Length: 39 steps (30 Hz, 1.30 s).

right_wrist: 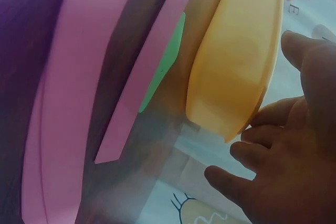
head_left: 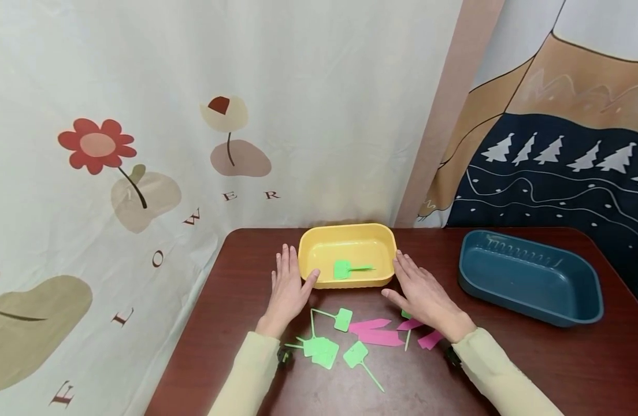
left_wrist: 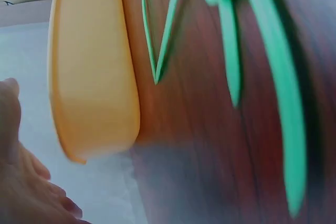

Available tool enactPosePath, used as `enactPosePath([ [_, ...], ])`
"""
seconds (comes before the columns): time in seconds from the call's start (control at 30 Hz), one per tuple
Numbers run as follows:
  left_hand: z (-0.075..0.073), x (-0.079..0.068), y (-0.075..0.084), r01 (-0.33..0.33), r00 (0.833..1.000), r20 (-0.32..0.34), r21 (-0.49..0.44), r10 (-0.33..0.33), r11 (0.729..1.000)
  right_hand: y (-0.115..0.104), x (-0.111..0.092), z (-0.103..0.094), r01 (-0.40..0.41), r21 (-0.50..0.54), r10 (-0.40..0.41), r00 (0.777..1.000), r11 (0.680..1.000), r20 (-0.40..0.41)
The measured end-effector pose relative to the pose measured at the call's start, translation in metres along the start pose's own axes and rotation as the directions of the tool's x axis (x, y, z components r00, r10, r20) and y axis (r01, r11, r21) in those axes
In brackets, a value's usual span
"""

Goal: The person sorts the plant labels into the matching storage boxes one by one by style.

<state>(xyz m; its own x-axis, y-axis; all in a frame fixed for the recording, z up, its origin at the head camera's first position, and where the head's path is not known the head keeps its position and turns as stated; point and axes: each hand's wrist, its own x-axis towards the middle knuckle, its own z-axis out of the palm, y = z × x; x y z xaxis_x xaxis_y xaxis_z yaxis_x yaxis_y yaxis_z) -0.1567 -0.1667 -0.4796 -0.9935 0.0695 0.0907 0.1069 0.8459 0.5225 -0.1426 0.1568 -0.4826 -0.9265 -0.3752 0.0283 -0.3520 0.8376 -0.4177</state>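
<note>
A yellow plastic basin [head_left: 348, 283] stands at the back of the table, with one green plant label [head_left: 342, 269] lying inside it. My left hand [head_left: 288, 289] is at the basin's left end, fingers straight. On the opposite end is my right hand [head_left: 423, 290], its fingers extended beside the rim; whether either hand touches the wall is hard to tell. In front of the basin lie several green plant labels [head_left: 324, 353] with thin stems. Pink pointed labels [head_left: 380, 337] lie flat to their right, some partly hidden under the right hand and forearm.
A dark blue basin [head_left: 532, 306] stands on the right side of the brown table [head_left: 423, 381]. Behind the table hangs a printed curtain [head_left: 319, 115], close to the yellow basin's back.
</note>
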Motion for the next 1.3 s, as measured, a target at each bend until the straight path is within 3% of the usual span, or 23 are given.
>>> enactPosePath([
  [0.17,-0.016,-0.01,-0.01,-0.09,0.995,-0.054,-0.038,0.088,0.995,0.0,0.0,0.0,-0.01,-0.002,0.01,1.0,1.0,0.002],
  [0.3,-0.022,-0.02,-0.019,-0.225,0.968,-0.122,-0.025,0.221,0.974,0.0,0.0,-0.001,-0.016,0.001,0.016,1.0,1.0,0.008],
  [0.4,-0.023,-0.027,-0.024,-0.378,0.911,-0.171,0.019,0.376,0.925,0.001,-0.001,-0.001,-0.021,0.003,0.021,1.0,1.0,0.012],
  [0.53,-0.02,-0.036,-0.026,-0.565,0.798,-0.19,0.093,0.572,0.82,0.002,-0.001,-0.002,-0.024,0.002,0.024,1.0,1.0,0.014],
  [0.67,-0.016,-0.044,-0.024,-0.669,0.709,-0.142,0.173,0.691,0.722,0.003,-0.001,-0.002,-0.02,0.001,0.02,1.0,1.0,0.015],
  [0.8,-0.012,-0.046,-0.022,-0.749,0.634,-0.058,0.203,0.771,0.631,0.003,-0.001,-0.002,-0.017,0.001,0.017,1.0,1.0,0.017],
  [0.87,-0.01,-0.047,-0.021,-0.767,0.62,-0.013,0.203,0.785,0.609,0.002,-0.001,-0.002,-0.016,0.002,0.016,1.0,1.0,0.017],
  [1.03,-0.006,-0.046,-0.018,-0.756,0.647,0.105,0.213,0.755,0.619,0.001,-0.001,-0.001,-0.013,0.004,0.013,1.0,1.0,0.018],
  [1.07,-0.005,-0.045,-0.017,-0.758,0.646,0.123,0.219,0.753,0.615,0.001,-0.001,-0.001,-0.013,0.005,0.013,1.0,1.0,0.019],
  [1.3,0.002,-0.037,-0.011,-0.792,0.603,0.207,0.268,0.77,0.548,-0.001,0.001,0.0,-0.011,0.004,0.011,1.0,1.0,0.016],
])
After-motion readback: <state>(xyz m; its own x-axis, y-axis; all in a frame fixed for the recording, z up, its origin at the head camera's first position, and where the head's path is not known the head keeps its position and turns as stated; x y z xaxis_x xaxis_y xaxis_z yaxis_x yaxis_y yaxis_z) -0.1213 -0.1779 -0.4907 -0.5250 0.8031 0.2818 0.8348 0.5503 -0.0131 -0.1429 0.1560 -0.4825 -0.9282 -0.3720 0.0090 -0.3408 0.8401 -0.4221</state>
